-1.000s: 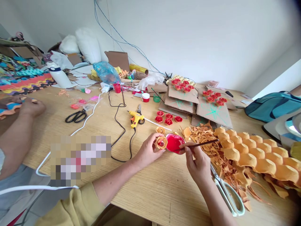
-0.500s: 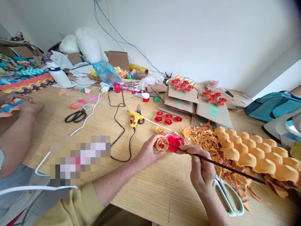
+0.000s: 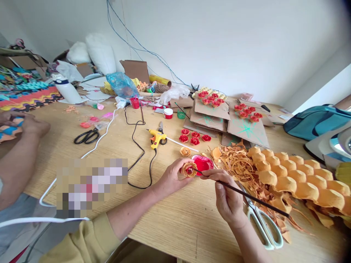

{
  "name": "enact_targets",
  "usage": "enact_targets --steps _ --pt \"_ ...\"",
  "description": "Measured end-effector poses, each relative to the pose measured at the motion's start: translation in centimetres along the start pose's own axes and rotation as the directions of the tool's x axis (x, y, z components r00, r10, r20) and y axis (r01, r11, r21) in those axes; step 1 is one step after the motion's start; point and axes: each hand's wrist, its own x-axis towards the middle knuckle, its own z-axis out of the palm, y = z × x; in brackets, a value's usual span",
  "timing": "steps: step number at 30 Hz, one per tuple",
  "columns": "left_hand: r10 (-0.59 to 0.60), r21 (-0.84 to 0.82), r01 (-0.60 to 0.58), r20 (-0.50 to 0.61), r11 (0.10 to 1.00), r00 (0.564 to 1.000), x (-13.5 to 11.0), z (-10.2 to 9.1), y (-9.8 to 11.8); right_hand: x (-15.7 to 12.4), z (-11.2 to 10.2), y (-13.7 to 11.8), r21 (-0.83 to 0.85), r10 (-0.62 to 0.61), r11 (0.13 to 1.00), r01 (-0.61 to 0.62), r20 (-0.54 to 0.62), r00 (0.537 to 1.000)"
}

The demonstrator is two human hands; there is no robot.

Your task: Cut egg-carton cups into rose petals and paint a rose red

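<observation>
My left hand (image 3: 173, 177) grips an orange paper rose (image 3: 188, 170) by its side, its centre partly painted red. In my right hand (image 3: 229, 197) is a long dark paintbrush (image 3: 252, 196), held like a pen, with its tip at the rose's centre. Just behind the rose lies a shallow dish of red paint (image 3: 203, 165). An unpainted orange rose (image 3: 185, 151) rests beyond my left hand, and several red roses (image 3: 195, 140) sit behind it. Light green-handled scissors (image 3: 264, 226) lie beside my right wrist.
Orange egg trays (image 3: 298, 177) and a heap of cut scraps (image 3: 236, 162) fill the right side. A yellow glue gun (image 3: 157, 138) with its cord, black scissors (image 3: 87, 136) and a white cable lie to the left. Another person's hands (image 3: 34, 126) hold a painted piece at far left.
My right hand and the paintbrush have shifted left, toward the rose. The rose stays in my left hand, and the view has moved slightly.
</observation>
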Motion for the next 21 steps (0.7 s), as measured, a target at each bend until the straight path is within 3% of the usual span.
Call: enact_targets --steps 8,14,21 --pt "0.013 0.018 -0.014 0.032 1.0 0.999 -0.1 -0.07 -0.24 -0.08 -0.38 -0.44 0.049 -0.032 0.998 0.031 0.033 0.999" --pt "0.056 0.037 -0.057 0.034 0.998 0.998 -0.09 -0.02 -0.48 0.2 -0.46 -0.46 0.038 -0.018 0.999 0.019 -0.033 0.999" --pt "0.063 0.052 -0.065 0.046 0.996 0.997 -0.15 -0.21 -0.6 -0.2 -0.37 -0.37 0.03 -0.013 1.0 0.011 0.074 0.997"
